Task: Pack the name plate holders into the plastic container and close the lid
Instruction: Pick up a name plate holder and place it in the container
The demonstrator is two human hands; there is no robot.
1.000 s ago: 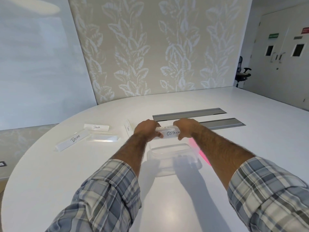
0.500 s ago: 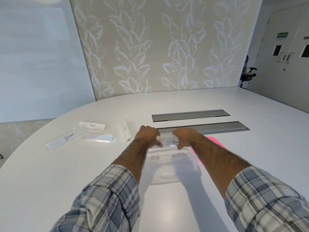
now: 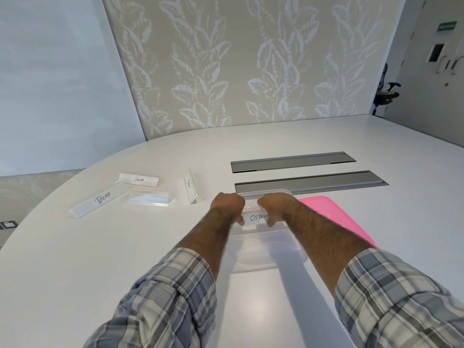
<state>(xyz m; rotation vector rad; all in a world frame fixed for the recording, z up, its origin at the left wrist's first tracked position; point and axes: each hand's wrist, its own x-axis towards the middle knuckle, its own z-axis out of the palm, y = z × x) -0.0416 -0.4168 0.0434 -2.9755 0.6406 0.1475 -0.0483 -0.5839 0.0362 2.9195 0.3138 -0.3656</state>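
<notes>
A clear name plate holder marked OSTRICH (image 3: 254, 218) is held at both ends, my left hand (image 3: 228, 205) on its left end and my right hand (image 3: 273, 207) on its right. It sits low inside the clear plastic container (image 3: 266, 257), near the far wall. The pink lid (image 3: 334, 219) lies flat on the table just right of the container. To the left lie more holders: BEAR (image 3: 96, 200), PANDA (image 3: 139, 180), a blank clear one (image 3: 148, 199), and one turned end-on (image 3: 190, 188).
The white oval table (image 3: 75, 259) carries two grey cable-port covers (image 3: 301, 183) just beyond the container. A leaf-patterned wall stands behind, and an office chair (image 3: 385, 94) is at the far right by a door.
Both hands have brought the OSTRICH holder down from above the container into it, toward the far side. The camera view has tilted slightly.
</notes>
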